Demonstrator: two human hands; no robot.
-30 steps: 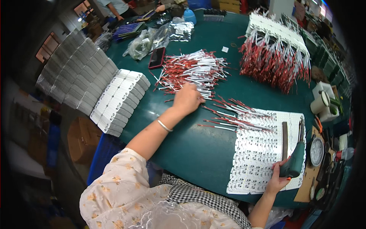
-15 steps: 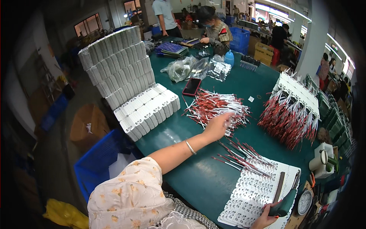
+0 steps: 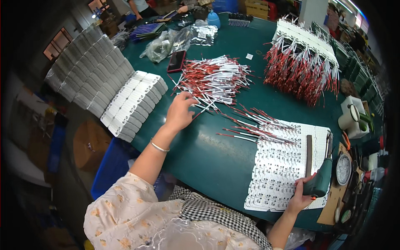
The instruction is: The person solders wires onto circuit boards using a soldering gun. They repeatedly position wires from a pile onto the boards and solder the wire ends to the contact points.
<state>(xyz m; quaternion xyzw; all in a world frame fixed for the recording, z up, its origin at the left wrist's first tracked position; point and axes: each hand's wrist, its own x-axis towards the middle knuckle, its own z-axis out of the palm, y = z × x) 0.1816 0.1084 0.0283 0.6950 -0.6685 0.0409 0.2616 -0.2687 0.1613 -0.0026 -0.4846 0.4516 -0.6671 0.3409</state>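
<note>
My left hand (image 3: 180, 111), with a bracelet on its wrist, is at the near left edge of a loose pile of red-and-white wires (image 3: 218, 79). Its fingers are bent and apart; a few stray wires lie beside the fingertips. My right hand (image 3: 299, 198) grips a dark green pistol-shaped tool (image 3: 320, 181) whose slim front points away from me. Under the tool lies a sheet of white circuit boards (image 3: 273, 175) with small dark parts. Several red-and-white wires (image 3: 266, 127) stretch across its far left edge. A dark flat bar (image 3: 308, 156) rests on the boards.
Tall stacks of white boards (image 3: 133, 102) stand at the left. Boards with hanging red-and-white wires (image 3: 302, 62) are at the far right. A phone (image 3: 176, 61), plastic bags (image 3: 160, 46) and a blue bottle (image 3: 213, 19) lie beyond the pile. A round metal dish (image 3: 343, 168) and hand tools sit at the right.
My left hand has moved from over the wire pile to its near left edge. The right hand still holds the green tool, which shows more fully. The view has tilted down.
</note>
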